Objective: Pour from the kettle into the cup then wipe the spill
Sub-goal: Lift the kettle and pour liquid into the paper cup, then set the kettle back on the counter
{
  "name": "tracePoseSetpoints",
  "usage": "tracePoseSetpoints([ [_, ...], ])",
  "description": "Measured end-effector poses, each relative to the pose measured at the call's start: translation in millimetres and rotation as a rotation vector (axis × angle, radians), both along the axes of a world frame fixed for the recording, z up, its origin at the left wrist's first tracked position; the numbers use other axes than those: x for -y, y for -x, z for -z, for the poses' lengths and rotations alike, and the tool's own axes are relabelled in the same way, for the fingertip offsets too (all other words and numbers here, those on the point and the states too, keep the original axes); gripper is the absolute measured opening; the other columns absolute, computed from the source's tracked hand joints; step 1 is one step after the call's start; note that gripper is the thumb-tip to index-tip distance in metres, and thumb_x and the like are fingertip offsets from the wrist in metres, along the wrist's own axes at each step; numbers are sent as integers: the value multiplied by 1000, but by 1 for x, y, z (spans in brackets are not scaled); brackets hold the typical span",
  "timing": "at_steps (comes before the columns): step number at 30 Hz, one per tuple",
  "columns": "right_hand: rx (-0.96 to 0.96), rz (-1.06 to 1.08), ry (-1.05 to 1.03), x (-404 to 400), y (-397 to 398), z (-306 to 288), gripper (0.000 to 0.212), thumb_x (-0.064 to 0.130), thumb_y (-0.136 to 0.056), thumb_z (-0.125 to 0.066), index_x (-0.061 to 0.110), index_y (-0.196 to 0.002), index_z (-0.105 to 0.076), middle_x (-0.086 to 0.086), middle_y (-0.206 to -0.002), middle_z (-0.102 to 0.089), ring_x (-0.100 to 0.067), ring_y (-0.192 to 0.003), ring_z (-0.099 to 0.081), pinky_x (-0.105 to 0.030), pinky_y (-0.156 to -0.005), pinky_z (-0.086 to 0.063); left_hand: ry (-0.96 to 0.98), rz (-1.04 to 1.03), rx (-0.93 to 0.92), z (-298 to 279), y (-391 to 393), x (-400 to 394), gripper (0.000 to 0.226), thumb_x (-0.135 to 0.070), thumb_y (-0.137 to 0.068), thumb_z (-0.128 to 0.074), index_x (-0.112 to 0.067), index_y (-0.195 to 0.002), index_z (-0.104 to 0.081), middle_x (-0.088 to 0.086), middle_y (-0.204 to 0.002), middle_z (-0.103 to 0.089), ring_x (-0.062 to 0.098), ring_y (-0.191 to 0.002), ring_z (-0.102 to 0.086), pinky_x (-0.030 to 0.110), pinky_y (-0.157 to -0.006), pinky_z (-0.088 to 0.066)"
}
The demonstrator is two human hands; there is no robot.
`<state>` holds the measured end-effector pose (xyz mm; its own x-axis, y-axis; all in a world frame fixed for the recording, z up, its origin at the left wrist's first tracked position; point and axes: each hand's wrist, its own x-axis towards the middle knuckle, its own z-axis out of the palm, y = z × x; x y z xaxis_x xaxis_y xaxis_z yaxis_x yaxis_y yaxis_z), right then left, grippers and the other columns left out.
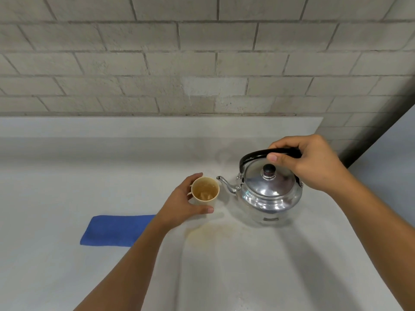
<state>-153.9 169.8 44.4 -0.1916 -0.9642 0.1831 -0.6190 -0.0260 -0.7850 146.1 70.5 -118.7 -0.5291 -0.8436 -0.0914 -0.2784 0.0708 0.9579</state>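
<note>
A shiny metal kettle (268, 194) with a black handle and black lid knob stands upright on the white counter (67, 187), spout pointing left. My right hand (310, 163) is closed around its handle from above. Just left of the spout stands a small beige cup (205, 190) holding brownish liquid. My left hand (183, 204) wraps around the cup's left and front side. A faint yellowish spill (211, 234) lies on the counter in front of the cup. A folded blue cloth (114, 230) lies flat to the left, partly behind my left forearm.
A grey brick wall (202, 59) rises behind the counter's raised back ledge. At the right, the counter ends at a dark gap (368, 140) beside a pale panel.
</note>
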Motion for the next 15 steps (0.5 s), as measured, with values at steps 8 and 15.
tracePoseSetpoints([
  [8,26,32,43,2,13,2,8,30,-79,-83,34,-84,-78,11,-82,-78,-11,-82,-73,-38,-82,-59,154,92,-26,-81,10,19,89,-44,-66,-92,-38,-146,-52,-19,-148,-57,5,-143,-47,33,-119,-38],
  [15,52,64,63,17,28,-3,9,33,-77,-83,31,-84,-78,4,-84,-78,-20,-85,-73,-48,-86,-58,246,200,-38,-130,77,24,44,-22,-88,-82,-30,-130,-70,-16,-128,-73,5,-124,-65,32,-110,-50],
])
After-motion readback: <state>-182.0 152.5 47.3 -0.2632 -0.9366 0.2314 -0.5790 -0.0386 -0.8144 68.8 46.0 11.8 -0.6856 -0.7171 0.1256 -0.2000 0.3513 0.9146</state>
